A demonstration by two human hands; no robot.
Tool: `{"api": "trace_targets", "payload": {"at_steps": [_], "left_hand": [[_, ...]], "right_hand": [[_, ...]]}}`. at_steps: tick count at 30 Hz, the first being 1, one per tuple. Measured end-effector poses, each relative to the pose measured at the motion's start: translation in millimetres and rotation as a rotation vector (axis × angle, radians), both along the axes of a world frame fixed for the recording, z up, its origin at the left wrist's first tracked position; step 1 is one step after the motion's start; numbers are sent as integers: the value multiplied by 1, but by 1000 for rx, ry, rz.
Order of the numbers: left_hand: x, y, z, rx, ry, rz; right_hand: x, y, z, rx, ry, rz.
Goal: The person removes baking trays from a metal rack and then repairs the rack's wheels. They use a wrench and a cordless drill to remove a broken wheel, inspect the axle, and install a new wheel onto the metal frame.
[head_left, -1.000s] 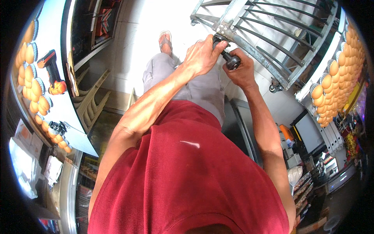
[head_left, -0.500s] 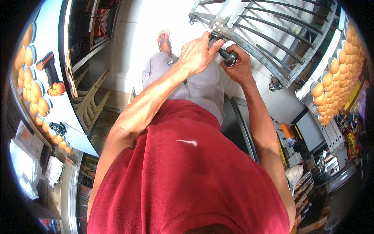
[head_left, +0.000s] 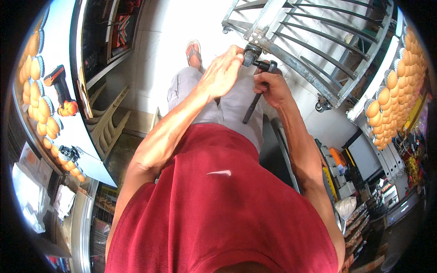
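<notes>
A black ratchet wrench (head_left: 251,109) is gripped near its head by my right hand (head_left: 273,86), fingers curled round it and the handle slanting down over my grey trousers. Its socket end reaches left to a dark caster wheel (head_left: 251,54) at the corner of a grey metal rack (head_left: 298,57). My left hand (head_left: 223,73) has its fingertips against the caster's left side. The hand's back hides most of that contact, and where the socket meets the caster is too small to make out.
More casters sit on the rack's corners, one at the right (head_left: 322,105). Egg trays stand on both sides, the right stack (head_left: 387,107) close to the rack. An orange and black cordless drill (head_left: 61,91) lies on a white surface at left. My sandalled foot (head_left: 194,53) is ahead.
The wrench has turned in my right hand, so its long handle now shows pointing down and left. My left hand has shifted slightly left, baring more of the caster.
</notes>
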State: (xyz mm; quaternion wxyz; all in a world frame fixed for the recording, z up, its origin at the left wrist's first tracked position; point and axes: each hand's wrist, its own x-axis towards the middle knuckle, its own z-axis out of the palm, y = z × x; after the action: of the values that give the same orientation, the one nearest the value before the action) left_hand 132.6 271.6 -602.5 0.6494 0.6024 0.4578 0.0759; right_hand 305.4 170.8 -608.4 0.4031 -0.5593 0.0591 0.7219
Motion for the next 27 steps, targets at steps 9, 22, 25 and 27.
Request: {"api": "trace_targets", "payload": {"at_steps": [9,22,25,27], "left_hand": [[-9,-2,-20,151,-53,50],[-20,10,-27,241,-48,-33],[-18,18,-28,369,-20,-152],[-16,22,-32,408,-13,-208]], "right_hand": [[6,-2,-18,-8,214,-61],[1,9,-27,-39,453,-167],[5,11,-27,-15,522,-179],[6,8,-31,13,509,-178]]}}
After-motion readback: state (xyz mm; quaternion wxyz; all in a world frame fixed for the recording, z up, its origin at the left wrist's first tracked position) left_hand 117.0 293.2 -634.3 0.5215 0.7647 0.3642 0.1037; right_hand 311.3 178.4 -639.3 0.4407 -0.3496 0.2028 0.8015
